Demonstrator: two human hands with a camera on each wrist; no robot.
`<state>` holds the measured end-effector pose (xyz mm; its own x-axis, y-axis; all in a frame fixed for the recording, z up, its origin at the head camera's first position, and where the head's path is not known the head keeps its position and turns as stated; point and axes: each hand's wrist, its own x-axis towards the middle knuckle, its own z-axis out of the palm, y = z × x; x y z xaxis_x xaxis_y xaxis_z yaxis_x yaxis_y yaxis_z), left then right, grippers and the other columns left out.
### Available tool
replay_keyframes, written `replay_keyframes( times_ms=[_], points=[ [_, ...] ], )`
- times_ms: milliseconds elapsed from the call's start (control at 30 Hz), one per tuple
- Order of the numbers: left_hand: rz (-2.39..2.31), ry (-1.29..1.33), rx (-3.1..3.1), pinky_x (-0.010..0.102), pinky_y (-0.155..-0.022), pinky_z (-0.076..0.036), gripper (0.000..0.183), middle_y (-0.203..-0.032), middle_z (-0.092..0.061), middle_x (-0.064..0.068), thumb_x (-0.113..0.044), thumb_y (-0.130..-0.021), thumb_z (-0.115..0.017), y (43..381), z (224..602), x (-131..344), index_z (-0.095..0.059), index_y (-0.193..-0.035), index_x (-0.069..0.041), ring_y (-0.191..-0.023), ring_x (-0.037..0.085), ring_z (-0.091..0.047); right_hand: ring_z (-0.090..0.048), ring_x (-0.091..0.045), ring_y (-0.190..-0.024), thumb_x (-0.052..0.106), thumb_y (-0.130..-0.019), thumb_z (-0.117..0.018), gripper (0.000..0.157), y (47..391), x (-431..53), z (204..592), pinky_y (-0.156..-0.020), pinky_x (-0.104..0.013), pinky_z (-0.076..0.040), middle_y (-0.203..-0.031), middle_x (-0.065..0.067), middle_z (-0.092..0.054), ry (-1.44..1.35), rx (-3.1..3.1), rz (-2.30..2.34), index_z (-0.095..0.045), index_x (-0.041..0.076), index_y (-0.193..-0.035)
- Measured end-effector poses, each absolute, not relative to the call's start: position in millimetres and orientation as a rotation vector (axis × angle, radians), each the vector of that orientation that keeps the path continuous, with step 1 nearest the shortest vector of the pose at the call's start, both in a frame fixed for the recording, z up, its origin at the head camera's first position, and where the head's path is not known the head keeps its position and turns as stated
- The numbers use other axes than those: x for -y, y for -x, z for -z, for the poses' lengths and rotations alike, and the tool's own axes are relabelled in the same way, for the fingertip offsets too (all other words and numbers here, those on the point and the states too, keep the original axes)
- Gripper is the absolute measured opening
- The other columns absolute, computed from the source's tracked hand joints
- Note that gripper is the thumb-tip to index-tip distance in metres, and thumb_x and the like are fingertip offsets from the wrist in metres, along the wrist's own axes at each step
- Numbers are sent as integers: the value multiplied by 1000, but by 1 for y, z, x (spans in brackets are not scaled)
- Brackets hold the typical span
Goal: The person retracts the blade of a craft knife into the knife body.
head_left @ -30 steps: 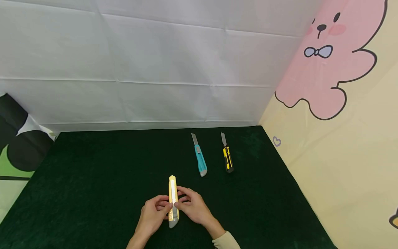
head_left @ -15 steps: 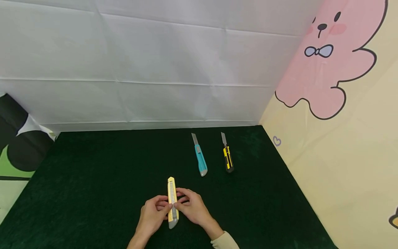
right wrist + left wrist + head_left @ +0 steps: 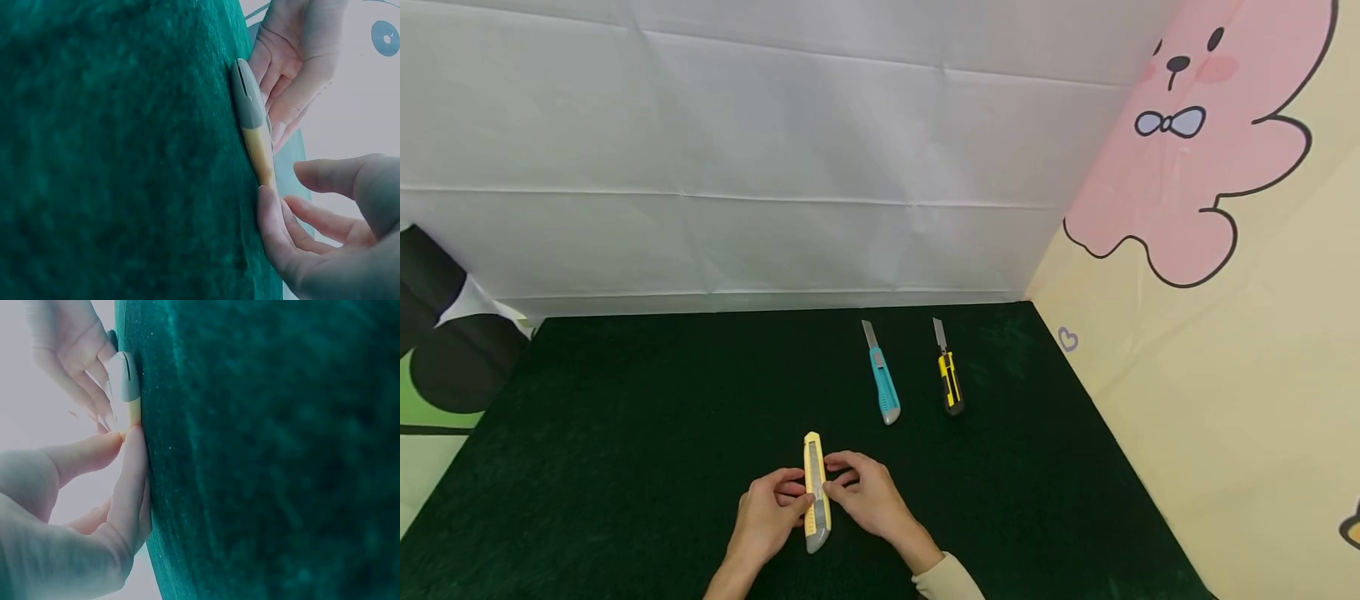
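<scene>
Gently hold yellow cutter (image 3: 815, 469) pinched in left grip (image 3: 766, 510), away from surface's (image 3: 662, 433) far edge. Steady it with spread right grip (image 3: 871, 500).

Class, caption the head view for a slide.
Left hand pinches a yellow cutter, right hand alongside; teal cutter and black-and-yellow cutter lie beyond, both extended.

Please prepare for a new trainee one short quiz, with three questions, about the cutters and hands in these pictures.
1. True or false: the teal cutter and the yellow-black cutter both have their blades out.
2. What does the left hand pinch?
A teal cutter
B yellow-black cutter
C pale yellow cutter
3. Fill in: in the head view, the cutter farthest right is the ____ one.

Key: 1 true; 2 C; 3 yellow-black.
</scene>
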<state>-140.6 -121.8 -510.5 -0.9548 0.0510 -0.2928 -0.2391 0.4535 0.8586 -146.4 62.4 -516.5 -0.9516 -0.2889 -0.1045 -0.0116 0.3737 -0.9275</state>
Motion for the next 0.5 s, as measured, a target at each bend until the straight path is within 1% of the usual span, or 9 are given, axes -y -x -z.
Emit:
replay_keyframes(
  times_ms=[167, 333, 500],
  points=[
    [-1518, 143, -2433, 32, -61, -61, 42, -97, -65, 13, 0, -90, -73, 140, 510, 121, -58, -128, 10, -74, 17, -66, -66, -12, -99, 15, -99, -68, 34, 148, -68, 514, -86, -24, -55, -124, -6, -66, 273, -2424, 1594, -64, 8, -132],
    [-1516, 156, -2435, 32, -61, -61, 42, -96, -65, 13, 0, -90, -73, 140, 509, 121, -58, -127, 11, -74, 17, -66, -66, -14, -101, 16, -100, -67, 34, 151, -74, 511, -87, -26, -55, -124, -6, -67, 266, -2444, 1610, -63, 8, -133],
    [-1512, 168, -2437, 32, -61, -61, 41, -96, -65, 13, 0, -89, -73, 140, 509, 120, -58, -127, 10, -74, 17, -66, -67, -15, -101, 15, -100, -66, 35, 155, -79, 510, -85, -25, -56, -121, -7, -68, 243, -2476, 1642, -62, 7, -134]
  ],
)
